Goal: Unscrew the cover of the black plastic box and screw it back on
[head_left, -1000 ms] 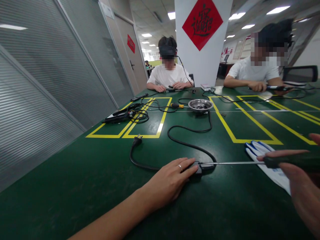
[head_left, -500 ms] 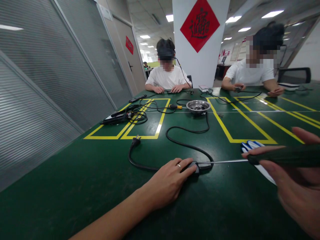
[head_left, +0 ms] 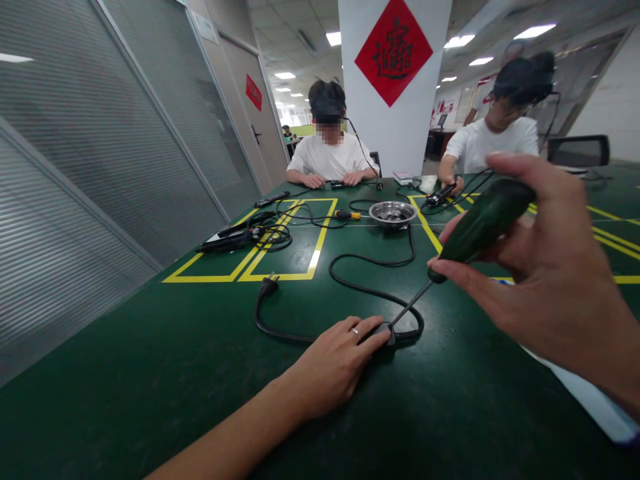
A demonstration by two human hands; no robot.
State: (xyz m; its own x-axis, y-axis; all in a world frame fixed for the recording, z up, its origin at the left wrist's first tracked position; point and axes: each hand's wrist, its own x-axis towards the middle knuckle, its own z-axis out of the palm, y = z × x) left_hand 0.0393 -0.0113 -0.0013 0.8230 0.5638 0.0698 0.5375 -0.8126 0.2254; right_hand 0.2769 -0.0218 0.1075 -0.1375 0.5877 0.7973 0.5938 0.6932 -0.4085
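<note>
My left hand, a ring on one finger, presses a small black plastic piece down on the green table; its fingers cover most of that piece, so its kind is unclear. My right hand grips the dark green handle of a screwdriver. The shaft slants down to the left, and its tip meets the black piece beside my left fingertips. A black power cord loops around behind the piece. Left of my hand, its two-pin plug rests on the table.
A metal bowl with small parts stands beyond the cord, beside a yellow-and-black screwdriver. Black corded devices lie at the left. Two co-workers sit opposite. A white sheet-like thing lies under my right wrist.
My right hand has risen and moved left, tipping the screwdriver from nearly flat to a steep slant. My left hand has stayed put. The right co-worker has brought a black device leftward.
</note>
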